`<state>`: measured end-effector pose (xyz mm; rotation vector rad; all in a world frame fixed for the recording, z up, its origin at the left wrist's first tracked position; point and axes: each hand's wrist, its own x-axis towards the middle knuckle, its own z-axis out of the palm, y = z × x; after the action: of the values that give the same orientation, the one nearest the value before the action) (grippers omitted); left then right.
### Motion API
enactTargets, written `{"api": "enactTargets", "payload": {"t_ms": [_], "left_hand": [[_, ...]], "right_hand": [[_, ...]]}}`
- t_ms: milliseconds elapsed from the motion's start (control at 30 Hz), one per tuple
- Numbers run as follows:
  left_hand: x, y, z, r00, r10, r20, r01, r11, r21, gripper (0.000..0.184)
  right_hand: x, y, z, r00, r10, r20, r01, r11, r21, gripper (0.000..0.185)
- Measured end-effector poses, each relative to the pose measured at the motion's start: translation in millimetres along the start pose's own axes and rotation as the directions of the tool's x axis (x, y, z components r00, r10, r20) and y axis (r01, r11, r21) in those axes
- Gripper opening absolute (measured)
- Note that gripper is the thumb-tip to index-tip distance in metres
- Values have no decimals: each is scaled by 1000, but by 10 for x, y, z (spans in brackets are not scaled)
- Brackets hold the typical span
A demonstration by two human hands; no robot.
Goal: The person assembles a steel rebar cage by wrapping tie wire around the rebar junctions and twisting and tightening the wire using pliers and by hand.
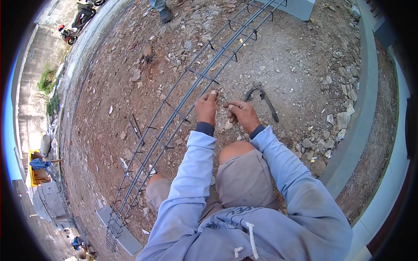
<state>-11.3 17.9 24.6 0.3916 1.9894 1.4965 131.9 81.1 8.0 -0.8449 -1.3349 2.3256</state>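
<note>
My left hand (pixel 206 108) is closed in a pinch just right of a long steel rebar cage (pixel 174 114), which runs diagonally from top right to bottom left. What its fingertips hold is too small to make out. My right hand (pixel 243 114) is beside it with the fingers curled together, and a dark thing partly hidden under the fingers cannot be made out. Right of that hand, a dark pincer-like tool (pixel 264 98) lies on the dirt with its handles spread.
Another dark tool (pixel 136 129) lies left of the cage. A person's leg and shoe (pixel 165 15) show at the top. Broken stones (pixel 342 119) line a concrete edge (pixel 365 117) on the right. Parked motorbikes (pixel 78 21) stand at the upper left.
</note>
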Motion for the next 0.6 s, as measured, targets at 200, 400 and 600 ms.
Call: {"api": "enactTargets", "payload": {"t_ms": [200, 400, 600], "left_hand": [[334, 93, 113, 878, 423, -225, -235, 790, 566, 32], [474, 271, 257, 969, 182, -166, 7, 655, 755, 47], [654, 128, 143, 989, 122, -80, -15, 626, 779, 42]], "right_hand": [[367, 100, -223, 949, 46, -311, -44, 999, 14, 21], [753, 125, -299, 928, 128, -351, -100, 990, 97, 27], [1045, 144, -302, 979, 168, -113, -129, 949, 287, 24]]}}
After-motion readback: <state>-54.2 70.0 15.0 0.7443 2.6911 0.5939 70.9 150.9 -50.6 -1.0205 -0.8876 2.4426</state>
